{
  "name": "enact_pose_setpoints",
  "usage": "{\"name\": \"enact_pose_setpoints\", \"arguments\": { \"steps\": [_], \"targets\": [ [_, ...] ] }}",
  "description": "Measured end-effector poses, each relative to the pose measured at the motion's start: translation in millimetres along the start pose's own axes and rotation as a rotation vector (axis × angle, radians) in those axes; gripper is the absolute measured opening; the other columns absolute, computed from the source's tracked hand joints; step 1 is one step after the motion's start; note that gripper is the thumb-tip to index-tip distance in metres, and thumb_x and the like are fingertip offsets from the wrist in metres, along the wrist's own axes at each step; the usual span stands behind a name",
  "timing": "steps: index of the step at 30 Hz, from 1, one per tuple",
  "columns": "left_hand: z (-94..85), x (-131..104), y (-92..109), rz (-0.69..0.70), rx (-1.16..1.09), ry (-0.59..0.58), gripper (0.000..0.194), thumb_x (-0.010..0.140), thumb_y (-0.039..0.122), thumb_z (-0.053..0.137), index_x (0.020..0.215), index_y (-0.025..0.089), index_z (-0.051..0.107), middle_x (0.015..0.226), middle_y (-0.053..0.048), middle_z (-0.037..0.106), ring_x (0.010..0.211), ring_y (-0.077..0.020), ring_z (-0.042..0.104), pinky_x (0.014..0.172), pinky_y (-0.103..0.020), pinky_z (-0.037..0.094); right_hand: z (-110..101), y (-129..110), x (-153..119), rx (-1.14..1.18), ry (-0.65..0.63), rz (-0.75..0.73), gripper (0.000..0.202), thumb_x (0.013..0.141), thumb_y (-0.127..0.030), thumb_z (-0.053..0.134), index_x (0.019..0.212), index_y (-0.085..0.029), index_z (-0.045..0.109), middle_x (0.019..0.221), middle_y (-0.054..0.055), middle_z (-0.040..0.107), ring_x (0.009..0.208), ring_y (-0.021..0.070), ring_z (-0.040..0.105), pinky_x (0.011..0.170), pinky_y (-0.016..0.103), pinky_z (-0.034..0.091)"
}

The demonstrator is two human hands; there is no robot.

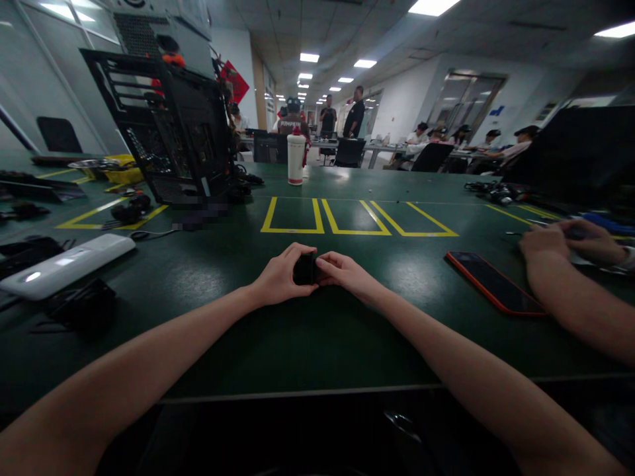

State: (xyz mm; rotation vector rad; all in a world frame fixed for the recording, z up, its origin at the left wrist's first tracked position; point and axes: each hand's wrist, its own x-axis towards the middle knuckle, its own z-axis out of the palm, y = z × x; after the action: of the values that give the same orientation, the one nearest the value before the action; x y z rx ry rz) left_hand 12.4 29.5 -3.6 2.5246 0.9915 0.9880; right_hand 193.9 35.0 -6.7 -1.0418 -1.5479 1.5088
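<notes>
In the middle of the green table point(317, 344), a small black box-shaped object point(305, 269) stands between my two hands. My left hand point(282, 274) grips it, thumb below and fingers over its top. The fingers of my right hand point(344, 271) are pinched together at the object's right side. Whether they hold a separate small part there I cannot make out. The object's exact kind does not show, as my fingers cover much of it.
Yellow tape outlines point(327, 231) mark the table beyond my hands. A white tumbler point(296, 157) stands behind them. At left are an open black computer case point(183, 125) and a white power strip point(69, 264). A red-edged phone point(491, 281) and another person's hands point(570, 244) are at right.
</notes>
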Motion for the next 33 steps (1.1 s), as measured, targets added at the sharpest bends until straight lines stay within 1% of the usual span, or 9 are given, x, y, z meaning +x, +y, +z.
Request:
{"name": "enact_pose_setpoints", "arguments": {
  "steps": [5,9,11,14,19,21,25,27,33],
  "targets": [
    [-1.6,-0.2,1.9,-0.014,0.008,-0.012,0.058,0.064,0.03,0.066,0.115,0.02,0.039,0.111,-0.005,0.049,0.097,-0.0205,0.052,0.078,-0.031,0.046,-1.4,-1.8,-2.0,-0.023,-0.039,-0.079,0.02,0.072,-0.027,0.063,0.084,-0.018,0.051,0.078,-0.001,0.057,0.07,0.0104,0.057,0.068,0.029,0.048],
    [-2.7,0.1,3.1,-0.016,0.007,-0.018,0.056,0.064,0.03,0.066,0.113,0.02,0.041,0.11,-0.005,0.049,0.095,-0.02,0.053,0.076,-0.031,0.046,-3.6,-2.7,-3.0,-0.089,-0.029,-0.199,0.024,0.066,-0.02,0.067,0.084,-0.018,0.051,0.085,-0.001,0.056,0.08,0.0121,0.056,0.074,0.03,0.046],
    [-3.2,0.4,3.7,-0.015,0.004,-0.017,0.056,0.064,0.03,0.066,0.113,0.02,0.041,0.11,-0.005,0.049,0.094,-0.0197,0.053,0.075,-0.03,0.046,-3.8,-3.1,-2.9,-0.09,-0.035,-0.22,0.028,0.063,-0.018,0.069,0.083,-0.018,0.051,0.087,0.0,0.056,0.084,0.013,0.056,0.078,0.031,0.045],
    [-3.8,0.8,4.4,-0.02,-0.002,-0.024,0.055,0.065,0.03,0.066,0.113,0.02,0.041,0.109,-0.005,0.05,0.093,-0.0196,0.053,0.075,-0.031,0.046,-3.4,-2.0,-1.9,-0.092,-0.025,-0.183,0.032,0.062,-0.02,0.07,0.087,-0.019,0.051,0.089,0.001,0.056,0.085,0.0137,0.056,0.08,0.033,0.045],
    [-3.2,1.2,4.1,-0.025,-0.001,-0.026,0.057,0.065,0.03,0.066,0.115,0.02,0.04,0.111,-0.005,0.049,0.096,-0.0204,0.052,0.077,-0.031,0.046,-2.8,1.7,0.1,-0.066,-0.006,-0.034,0.023,0.075,-0.034,0.058,0.089,-0.017,0.05,0.086,0.003,0.057,0.077,0.0137,0.058,0.073,0.034,0.049],
    [-2.9,1.3,3.8,-0.017,-0.006,-0.022,0.057,0.065,0.03,0.066,0.114,0.02,0.04,0.11,-0.005,0.049,0.096,-0.0202,0.052,0.078,-0.032,0.045,-2.9,1.5,-0.3,-0.089,-0.024,-0.066,0.023,0.073,-0.031,0.06,0.088,-0.018,0.049,0.086,0.002,0.056,0.076,0.0132,0.058,0.072,0.034,0.049],
    [-3.1,1.1,3.8,-0.008,-0.011,-0.019,0.055,0.065,0.03,0.065,0.113,0.02,0.041,0.107,-0.004,0.05,0.095,-0.0195,0.052,0.079,-0.031,0.045,-3.1,-1.7,-2.4,-0.132,-0.029,-0.224,0.032,0.061,-0.019,0.071,0.085,-0.019,0.049,0.087,-0.001,0.055,0.084,0.0133,0.056,0.077,0.032,0.047],
    [-3.3,0.9,3.9,-0.006,-0.01,-0.017,0.054,0.064,0.029,0.066,0.112,0.02,0.042,0.107,-0.004,0.05,0.095,-0.0194,0.052,0.08,-0.032,0.045,-2.8,-3.1,-3.2,-0.135,-0.031,-0.221,0.035,0.06,-0.018,0.072,0.087,-0.019,0.049,0.088,-0.001,0.055,0.085,0.0136,0.056,0.079,0.032,0.047],
    [-2.6,0.7,3.2,-0.018,-0.009,-0.016,0.056,0.064,0.029,0.066,0.114,0.02,0.041,0.109,-0.005,0.049,0.096,-0.0203,0.052,0.08,-0.032,0.045,-0.7,-2.5,-2.3,-0.08,0.008,-0.053,0.025,0.075,-0.034,0.058,0.092,-0.018,0.049,0.087,0.003,0.056,0.079,0.014,0.057,0.074,0.034,0.049]
  ]
}}
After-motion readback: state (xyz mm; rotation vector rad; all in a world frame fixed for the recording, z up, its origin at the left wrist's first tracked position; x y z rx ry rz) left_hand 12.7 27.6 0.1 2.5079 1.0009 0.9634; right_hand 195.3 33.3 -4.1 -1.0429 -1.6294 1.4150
